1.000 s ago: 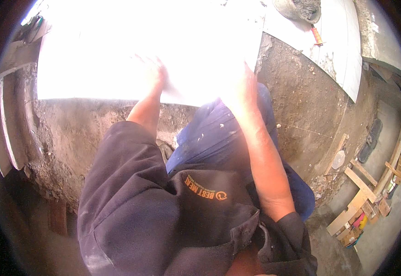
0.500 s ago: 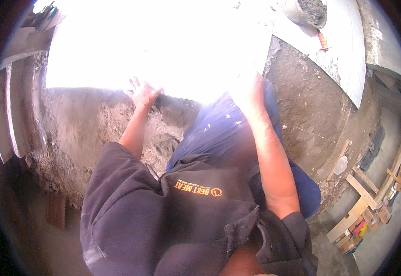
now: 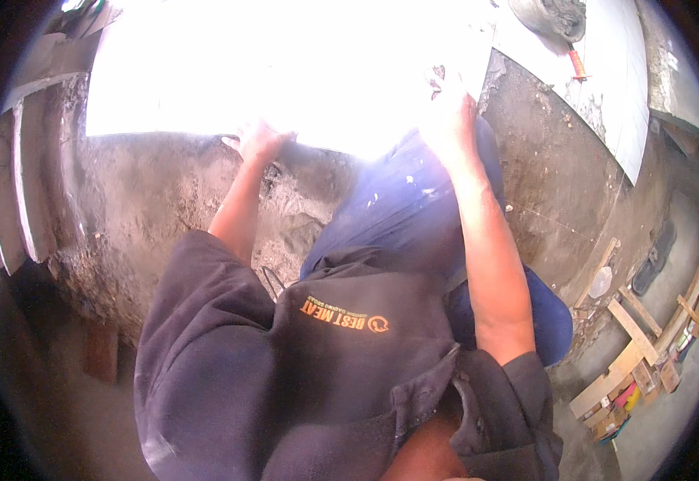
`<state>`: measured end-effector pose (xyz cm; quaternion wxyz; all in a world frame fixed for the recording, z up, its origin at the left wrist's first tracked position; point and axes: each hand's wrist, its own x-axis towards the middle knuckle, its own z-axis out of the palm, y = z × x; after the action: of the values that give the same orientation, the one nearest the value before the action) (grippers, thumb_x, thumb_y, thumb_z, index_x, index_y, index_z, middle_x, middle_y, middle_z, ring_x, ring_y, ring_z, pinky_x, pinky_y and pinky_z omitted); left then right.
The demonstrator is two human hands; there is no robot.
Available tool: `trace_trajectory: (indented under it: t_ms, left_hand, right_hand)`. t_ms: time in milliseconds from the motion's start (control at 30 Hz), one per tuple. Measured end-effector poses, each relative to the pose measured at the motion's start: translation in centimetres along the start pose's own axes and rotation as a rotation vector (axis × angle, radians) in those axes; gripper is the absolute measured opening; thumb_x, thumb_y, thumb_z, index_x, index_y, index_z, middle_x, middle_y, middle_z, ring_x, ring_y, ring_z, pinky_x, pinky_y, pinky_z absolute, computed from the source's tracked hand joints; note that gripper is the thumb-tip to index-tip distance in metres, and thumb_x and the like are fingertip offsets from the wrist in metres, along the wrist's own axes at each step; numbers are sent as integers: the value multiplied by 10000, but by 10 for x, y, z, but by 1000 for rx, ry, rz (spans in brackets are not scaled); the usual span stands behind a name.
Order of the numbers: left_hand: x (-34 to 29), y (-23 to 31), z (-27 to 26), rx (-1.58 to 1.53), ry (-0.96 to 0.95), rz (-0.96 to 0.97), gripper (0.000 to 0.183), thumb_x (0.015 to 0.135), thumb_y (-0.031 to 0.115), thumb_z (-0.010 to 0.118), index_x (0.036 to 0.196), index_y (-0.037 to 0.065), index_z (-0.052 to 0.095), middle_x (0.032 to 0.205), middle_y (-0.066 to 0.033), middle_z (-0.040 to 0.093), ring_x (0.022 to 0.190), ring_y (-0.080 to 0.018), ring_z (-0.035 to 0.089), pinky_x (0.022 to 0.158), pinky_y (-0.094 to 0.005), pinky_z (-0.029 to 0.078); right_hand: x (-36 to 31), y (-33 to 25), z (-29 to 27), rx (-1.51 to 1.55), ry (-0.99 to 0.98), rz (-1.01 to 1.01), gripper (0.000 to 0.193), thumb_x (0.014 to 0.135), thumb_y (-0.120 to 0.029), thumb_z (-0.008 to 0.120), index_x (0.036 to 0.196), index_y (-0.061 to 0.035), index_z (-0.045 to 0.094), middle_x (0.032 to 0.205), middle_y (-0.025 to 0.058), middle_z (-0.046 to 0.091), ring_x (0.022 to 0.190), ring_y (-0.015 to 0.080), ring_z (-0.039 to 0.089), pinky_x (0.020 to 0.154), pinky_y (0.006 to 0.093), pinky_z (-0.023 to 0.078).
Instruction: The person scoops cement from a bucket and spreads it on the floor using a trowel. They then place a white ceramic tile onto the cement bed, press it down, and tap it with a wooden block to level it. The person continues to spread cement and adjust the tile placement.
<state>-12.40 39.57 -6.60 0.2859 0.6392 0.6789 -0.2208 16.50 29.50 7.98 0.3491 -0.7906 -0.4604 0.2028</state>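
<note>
A large white tile surface (image 3: 165,96) fills the upper middle, badly washed out by glare. At its near edge my left hand (image 3: 260,143) rests open, thumb and fingers apart, touching the edge. My right hand (image 3: 452,120) is over the surface near its right corner, with fingers mostly lost in the glare. They appear closed around a small dark thing (image 3: 436,76), too bright and blurred to name. My blue-trousered leg (image 3: 389,200) lies between my arms, by the surface's near edge.
To the upper right, a bucket of grey mortar (image 3: 562,20) and a tool with an orange handle (image 3: 578,64) sit on another white tile (image 3: 618,104). Rough brown ground (image 3: 550,152) lies between the tiles. Wooden pieces (image 3: 634,329) and a dark sandal (image 3: 654,256) are at right.
My right hand has moved slightly farther forward over the white surface, and a small dark thing now shows at its fingers. My left hand stays at the near edge, its fingers less spread.
</note>
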Motion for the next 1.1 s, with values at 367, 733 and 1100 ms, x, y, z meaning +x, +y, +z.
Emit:
trace_trajectory:
  t_ms: [367,733,1100]
  left_hand:
    - [3,-7,15,-23,94,36,1461,589,784,762,1588,64,-24,1639,-258,-12,1528,-392,-33,1184,-651,-12]
    - [9,-5,6,97,29,2,1430,596,802,738,1591,65,24,1635,-265,49,1531,-385,22,1180,-654,-10]
    - [11,10,5,2,-4,-60,1286,658,690,778,1596,103,121,1655,-210,43,1538,-355,-26,1172,-657,-52]
  right_hand:
    - [-21,-19,5,-64,-72,87,397,909,-276,651,1126,53,600,1050,240,704,1011,364,694,878,428,548]
    - [24,-14,-5,-157,-186,125,382,934,-229,629,1176,65,597,1044,200,717,954,269,703,824,371,552]
    - [33,18,-20,-39,-8,60,283,921,-198,613,1068,42,641,913,201,703,859,287,690,755,384,545]
